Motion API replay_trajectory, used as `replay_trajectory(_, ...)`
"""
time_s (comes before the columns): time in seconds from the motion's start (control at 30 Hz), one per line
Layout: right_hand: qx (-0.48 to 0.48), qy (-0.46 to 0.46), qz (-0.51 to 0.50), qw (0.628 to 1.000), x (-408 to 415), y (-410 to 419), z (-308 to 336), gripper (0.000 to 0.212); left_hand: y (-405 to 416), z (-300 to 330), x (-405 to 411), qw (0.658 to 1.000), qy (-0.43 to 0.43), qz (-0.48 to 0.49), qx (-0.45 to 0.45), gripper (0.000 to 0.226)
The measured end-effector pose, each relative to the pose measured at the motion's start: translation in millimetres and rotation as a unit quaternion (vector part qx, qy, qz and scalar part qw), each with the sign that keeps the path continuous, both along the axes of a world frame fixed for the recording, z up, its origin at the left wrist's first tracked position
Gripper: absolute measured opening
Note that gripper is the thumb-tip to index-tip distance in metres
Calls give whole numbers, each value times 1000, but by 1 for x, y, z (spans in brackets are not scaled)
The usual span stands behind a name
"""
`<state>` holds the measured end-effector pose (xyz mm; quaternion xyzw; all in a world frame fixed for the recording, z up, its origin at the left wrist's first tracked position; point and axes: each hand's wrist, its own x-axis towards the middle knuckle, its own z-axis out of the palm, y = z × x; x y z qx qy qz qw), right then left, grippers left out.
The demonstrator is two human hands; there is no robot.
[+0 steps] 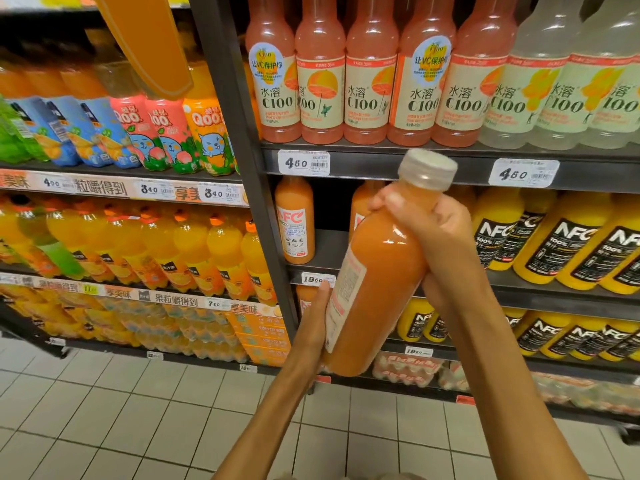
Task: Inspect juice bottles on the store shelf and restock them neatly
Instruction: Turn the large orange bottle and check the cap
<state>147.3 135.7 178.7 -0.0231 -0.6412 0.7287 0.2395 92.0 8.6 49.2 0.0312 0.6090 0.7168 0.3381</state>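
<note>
I hold a large orange juice bottle with a clear cap, tilted to the right, in front of the middle shelf. My right hand grips its neck and shoulder, fingers curled round it. My left hand holds the lower body from the left, beside the white label. On the shelf behind it stands one matching NFC bottle at the left. Another one is partly hidden by the held bottle.
Black-labelled yellow NFC bottles fill the shelf to the right. Pink C100 bottles line the shelf above. A dark upright post separates a left bay of Qoo and orange drinks. Tiled floor lies below.
</note>
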Motion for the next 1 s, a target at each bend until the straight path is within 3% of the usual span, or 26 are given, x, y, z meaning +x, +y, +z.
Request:
replay_trajectory(0.07,-10,-3,-18,1000,-2,3,1,23,-2,4,2,999,36,-16,6,44)
replay_trajectory(0.13,-14,-9,-11,1000,-6,6,2,27,-3,6,6,1000,19,-13,18,45)
replay_trajectory(0.33,-18,-8,105,994,-19,28,1,30,-9,7,7,994,-22,-83,69,39)
replay_trajectory(0.47,-108,8,167,980,-24,29,-7,31,-8,5,10,994,-21,-92,45,38)
replay_trajectory(0.57,-89,-3,140,986,-24,30,-17,20,-6,7,13,996,-9,-82,13,38)
replay_trajectory(0.73,24,-36,44,998,-21,20,-20,26,0,20,9,994,6,-104,-10,50)
replay_trajectory(0.83,-6,-77,-2,997,-27,21,-21,27,5,22,12,994,-6,-104,15,53)
replay_trajectory(1.0,-20,-116,91,989,-36,36,-22,28,3,15,11,992,-59,-76,77,59)
